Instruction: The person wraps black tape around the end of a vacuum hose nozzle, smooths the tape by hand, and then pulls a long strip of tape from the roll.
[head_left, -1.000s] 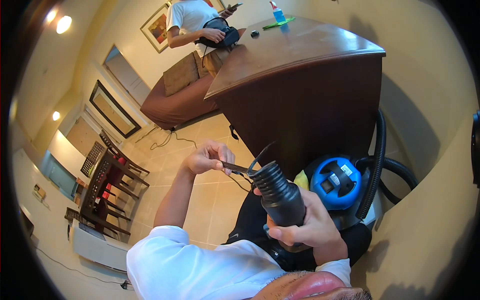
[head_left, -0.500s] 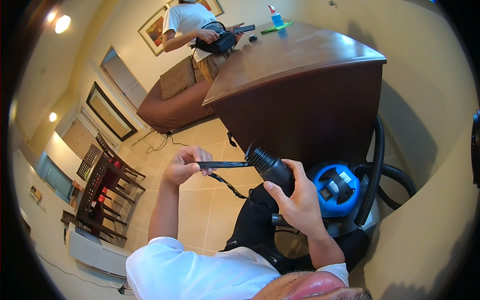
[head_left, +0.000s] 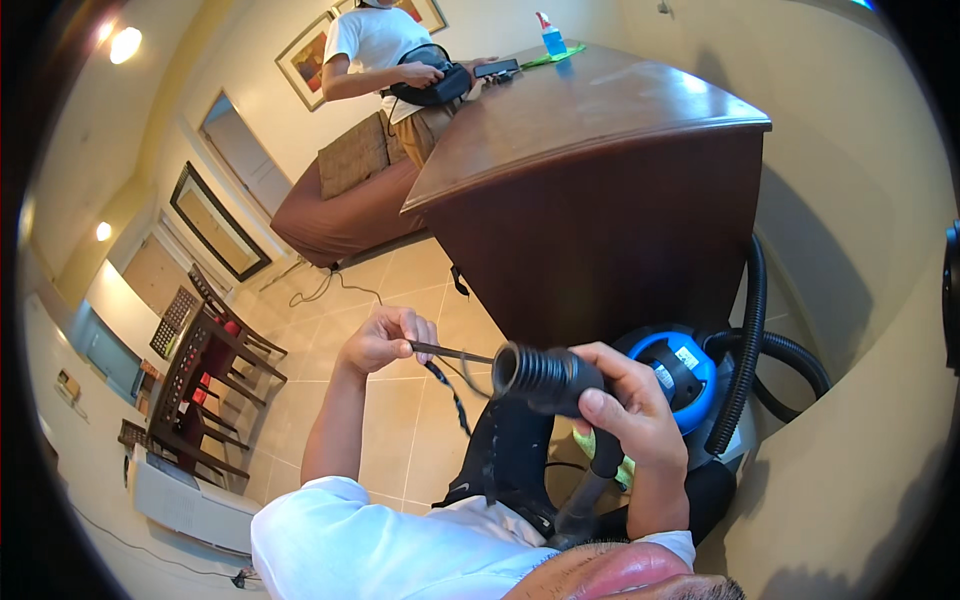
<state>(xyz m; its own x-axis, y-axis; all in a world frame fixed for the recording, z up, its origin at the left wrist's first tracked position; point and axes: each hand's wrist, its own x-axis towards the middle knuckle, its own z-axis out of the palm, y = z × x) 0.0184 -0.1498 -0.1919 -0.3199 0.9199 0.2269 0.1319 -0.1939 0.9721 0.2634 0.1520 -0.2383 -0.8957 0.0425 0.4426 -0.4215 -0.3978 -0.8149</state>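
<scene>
My left hand (head_left: 390, 340) pinches a thin black tape-like strip (head_left: 455, 353) between thumb and fingers. The strip runs taut to a black ribbed hose connector (head_left: 520, 374), and a twisted loose length hangs below my fingers. My right hand (head_left: 638, 408) is wrapped round the connector's smooth part, its ribbed open end turned left. Below that hand, a dark tube (head_left: 580, 508) slants down over my lap. Behind the right hand stands a blue and black vacuum cleaner (head_left: 688, 362), partly covered by it.
A black corrugated hose (head_left: 745, 350) loops beside the vacuum, between the dark wooden counter (head_left: 600, 250) and the wall. A yellow-green cloth (head_left: 626, 470) shows under my right wrist. Beyond the counter a person (head_left: 385, 55) holds a black bag. A spray bottle (head_left: 552, 38) stands on top.
My right hand has turned the connector so its open end faces left and nearer me. The strip now shows edge-on. The other person's hand has lowered a dark flat object to the counter.
</scene>
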